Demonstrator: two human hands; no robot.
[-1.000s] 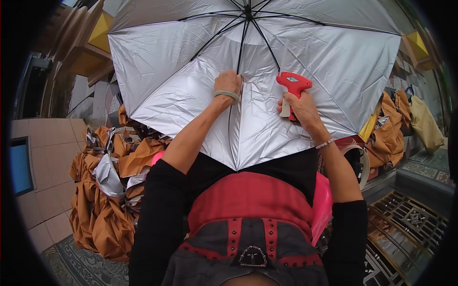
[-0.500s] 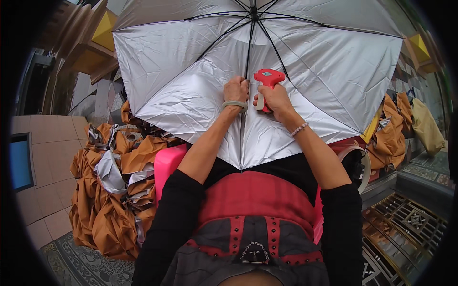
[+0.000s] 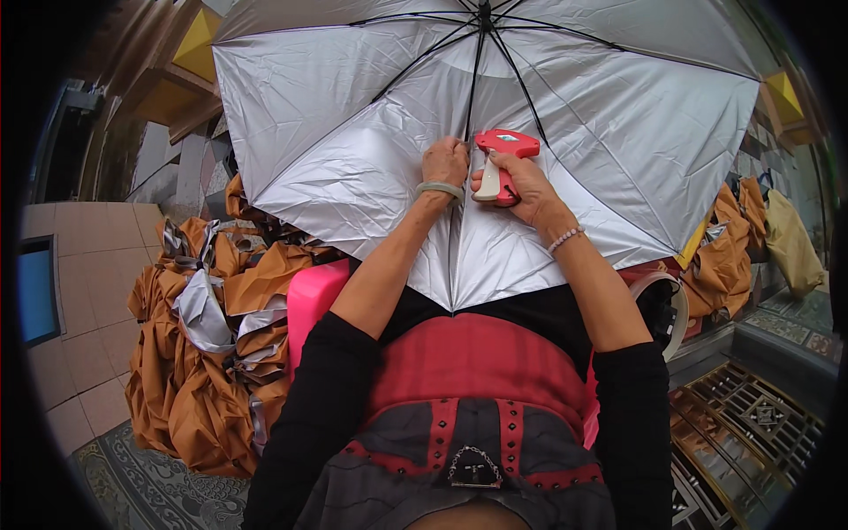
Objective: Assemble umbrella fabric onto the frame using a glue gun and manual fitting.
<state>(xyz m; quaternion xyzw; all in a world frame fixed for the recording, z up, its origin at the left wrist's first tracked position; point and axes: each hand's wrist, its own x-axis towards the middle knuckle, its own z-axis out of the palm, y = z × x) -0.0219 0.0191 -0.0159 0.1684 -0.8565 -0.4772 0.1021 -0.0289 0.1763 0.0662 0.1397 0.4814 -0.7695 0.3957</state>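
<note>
An open umbrella (image 3: pixel 300 115) lies over my lap with its silver inside facing me and its black ribs meeting at the top. My left hand (image 3: pixel 444 165) is closed around a rib and the fabric along the middle seam, its fingertips mostly hidden. Just to its right, my right hand (image 3: pixel 527 187) grips a red tagging gun (image 3: pixel 507 143) with a white trigger. The gun's head points left, close to my left fingers and the rib. Whether its tip touches the fabric cannot be made out.
Brown folded umbrellas or cloth (image 3: pixel 199 389) are heaped on the left, beside a pink plastic seat edge (image 3: pixel 311 300). More brown fabric (image 3: pixel 707 283) lies on the right, near a beige bag (image 3: pixel 792 243), a white round rim (image 3: pixel 678 309) and an ornate metal grille (image 3: pixel 751 415).
The umbrella has shifted slightly right and up. My right hand has turned the tagging gun, so its white trigger shows more. Both hands have moved slightly right, keeping their holds.
</note>
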